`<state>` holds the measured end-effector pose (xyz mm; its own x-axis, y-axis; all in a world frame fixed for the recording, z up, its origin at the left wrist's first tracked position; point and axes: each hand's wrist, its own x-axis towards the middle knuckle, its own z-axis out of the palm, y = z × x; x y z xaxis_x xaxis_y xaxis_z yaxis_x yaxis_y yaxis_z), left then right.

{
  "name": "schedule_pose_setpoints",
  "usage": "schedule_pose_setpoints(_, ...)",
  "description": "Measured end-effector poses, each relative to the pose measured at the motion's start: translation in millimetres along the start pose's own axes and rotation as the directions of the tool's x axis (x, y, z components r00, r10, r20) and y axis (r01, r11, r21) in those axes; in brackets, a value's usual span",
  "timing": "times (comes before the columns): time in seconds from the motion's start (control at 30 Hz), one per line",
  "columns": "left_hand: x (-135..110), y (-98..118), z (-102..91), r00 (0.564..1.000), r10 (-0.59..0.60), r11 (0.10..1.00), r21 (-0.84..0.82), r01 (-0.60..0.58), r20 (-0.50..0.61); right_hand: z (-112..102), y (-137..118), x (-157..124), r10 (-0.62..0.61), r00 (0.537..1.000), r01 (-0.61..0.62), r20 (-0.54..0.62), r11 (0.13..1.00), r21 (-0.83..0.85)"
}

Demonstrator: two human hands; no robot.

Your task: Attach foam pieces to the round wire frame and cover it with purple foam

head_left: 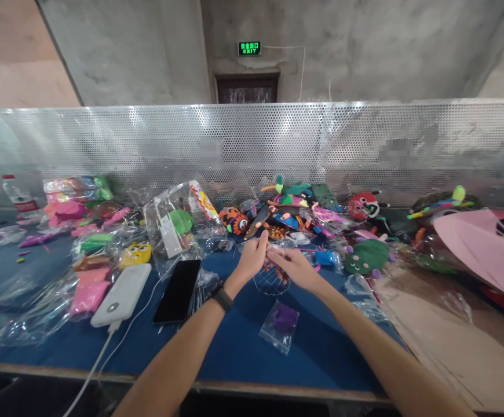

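Note:
Both hands meet above the middle of the blue table, fingertips pressed together. My left hand point(252, 258), with a dark band on its wrist, is closed with the thumb pointing up. My right hand point(295, 267) is closed in a pinch against it. Whatever sits between the fingers is too small and too covered to name. Just beneath them lies a round, net-like ring point(271, 285) with thin pale lines, and brownish pieces show by the right fingers. Closer to the table's front edge is a clear zip bag of purple clay point(285, 318).
A black phone point(177, 291) and a white power bank point(121, 295) with a cable lie left. Behind the hands is a heap of colourful clay figures point(289, 211). A green clay figure point(367, 256) and pink sheet point(482, 246) are right. A perforated metal screen point(169, 139) stands behind.

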<state>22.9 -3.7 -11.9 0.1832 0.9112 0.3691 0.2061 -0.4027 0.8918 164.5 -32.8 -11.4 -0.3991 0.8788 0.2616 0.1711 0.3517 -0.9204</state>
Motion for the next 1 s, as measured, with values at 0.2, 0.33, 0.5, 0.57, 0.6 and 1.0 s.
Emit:
schedule_pose_setpoints(0.2, -2.1, 8.9, -4.2, 0.968, -0.016, 0.988, -0.143, 0.053, 0.249, -10.1, 3.0, 0.4, 0.05, 0.998, -0.058, 0.043, 0.975, 0.214)
schedule_pose_setpoints(0.33, -3.0, 10.6, -8.9, 0.94, -0.016, 0.974, -0.206, 0.091, 0.341, -12.7, 2.6, -2.1, 0.083, 0.987, -0.129, 0.14, 0.924, 0.36)
schedule_pose_setpoints(0.5, -4.9, 12.9, -11.6, 0.926, -0.036, 0.95, -0.274, 0.148, 0.375, -14.0, -0.8, -5.4, 0.061, 0.981, -0.117, 0.184, 0.943, 0.313)
schedule_pose_setpoints(0.57, -5.0, 13.3, -11.8, 0.925, -0.037, 0.94, -0.302, 0.162, 0.378, -13.1, -1.6, -6.3, 0.046, 0.982, -0.093, 0.186, 0.962, 0.256)
schedule_pose_setpoints(0.6, -4.8, 13.1, -11.7, 0.926, -0.036, 0.937, -0.31, 0.163, 0.377, -12.3, -1.7, -6.6, 0.038, 0.981, -0.081, 0.188, 0.971, 0.226)
schedule_pose_setpoints(1.0, 1.4, 2.8, -8.9, 0.977, -0.07, 0.955, -0.269, 0.124, 0.201, -11.6, 1.0, -2.8, -0.024, 0.99, 0.007, 0.138, 0.993, 0.121)
